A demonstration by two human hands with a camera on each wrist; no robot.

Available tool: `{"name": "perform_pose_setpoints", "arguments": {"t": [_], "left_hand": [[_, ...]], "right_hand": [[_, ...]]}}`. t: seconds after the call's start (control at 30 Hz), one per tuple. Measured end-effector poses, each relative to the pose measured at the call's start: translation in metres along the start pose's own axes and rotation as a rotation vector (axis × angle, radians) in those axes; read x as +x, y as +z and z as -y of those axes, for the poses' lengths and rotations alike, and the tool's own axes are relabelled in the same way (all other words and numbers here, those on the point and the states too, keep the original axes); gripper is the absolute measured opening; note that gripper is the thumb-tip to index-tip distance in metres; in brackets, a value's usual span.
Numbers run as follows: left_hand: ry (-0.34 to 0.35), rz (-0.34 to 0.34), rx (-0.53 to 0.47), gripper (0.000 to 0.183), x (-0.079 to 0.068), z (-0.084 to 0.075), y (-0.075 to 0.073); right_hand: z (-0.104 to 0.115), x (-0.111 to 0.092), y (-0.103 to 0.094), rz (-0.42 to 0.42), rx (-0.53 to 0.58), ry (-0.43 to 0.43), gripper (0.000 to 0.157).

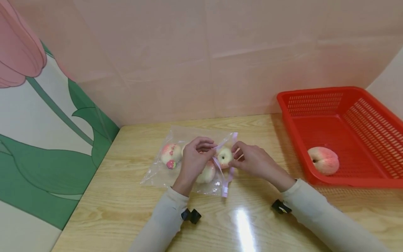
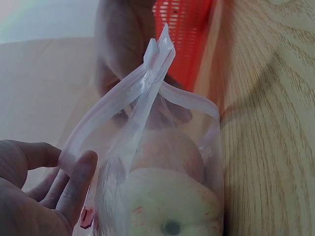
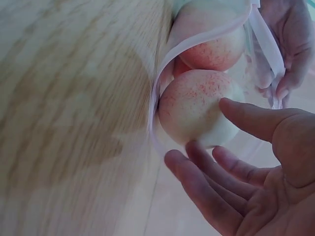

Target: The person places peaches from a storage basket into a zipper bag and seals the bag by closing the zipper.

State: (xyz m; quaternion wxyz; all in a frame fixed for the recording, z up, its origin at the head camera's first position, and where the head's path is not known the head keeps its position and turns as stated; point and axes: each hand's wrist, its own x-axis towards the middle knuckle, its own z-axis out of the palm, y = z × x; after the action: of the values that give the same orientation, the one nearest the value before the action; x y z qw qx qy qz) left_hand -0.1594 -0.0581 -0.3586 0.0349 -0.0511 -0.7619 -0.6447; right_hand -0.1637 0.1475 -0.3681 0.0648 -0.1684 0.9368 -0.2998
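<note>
A clear zip bag (image 1: 157,177) with a pale purple zip strip lies on the table, several peaches inside, one peach (image 1: 171,154) at its left end. My left hand (image 1: 196,157) pinches the upper edge of the bag's mouth between thumb and finger, as the left wrist view shows at the zip strip (image 2: 101,108). The mouth gapes toward the right. Just inside it sits a peach (image 3: 199,110), stem hollow facing up. Around that peach, my right hand (image 1: 252,159) has its fingers spread and loosely bent, fingertips right at the fruit and the bag's rim.
To the right stands a red plastic basket (image 1: 343,181) with a single peach (image 1: 324,161) in its near left corner. A pink covered wall (image 1: 189,70) rises behind the wooden table (image 1: 110,210). A panel with a painted flower (image 1: 47,168) borders the left side.
</note>
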Motion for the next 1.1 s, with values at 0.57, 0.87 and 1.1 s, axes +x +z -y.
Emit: {"name": "perform_pose_setpoints", "arguments": {"t": [0.57,0.87,1.1], "left_hand": [[-0.023,0.018,-0.025,0.024,0.002,0.003,0.002],[-0.042,0.022,-0.064,0.026,0.002,0.001,0.001],[-0.055,0.017,-0.054,0.026,0.002,0.001,0.002]], "right_hand": [[-0.007,0.004,0.010,0.034,0.058,-0.091,0.025],[0.001,0.003,0.014,0.108,0.034,-0.114,0.016],[-0.003,0.003,0.013,0.065,0.136,-0.088,0.024]]}}
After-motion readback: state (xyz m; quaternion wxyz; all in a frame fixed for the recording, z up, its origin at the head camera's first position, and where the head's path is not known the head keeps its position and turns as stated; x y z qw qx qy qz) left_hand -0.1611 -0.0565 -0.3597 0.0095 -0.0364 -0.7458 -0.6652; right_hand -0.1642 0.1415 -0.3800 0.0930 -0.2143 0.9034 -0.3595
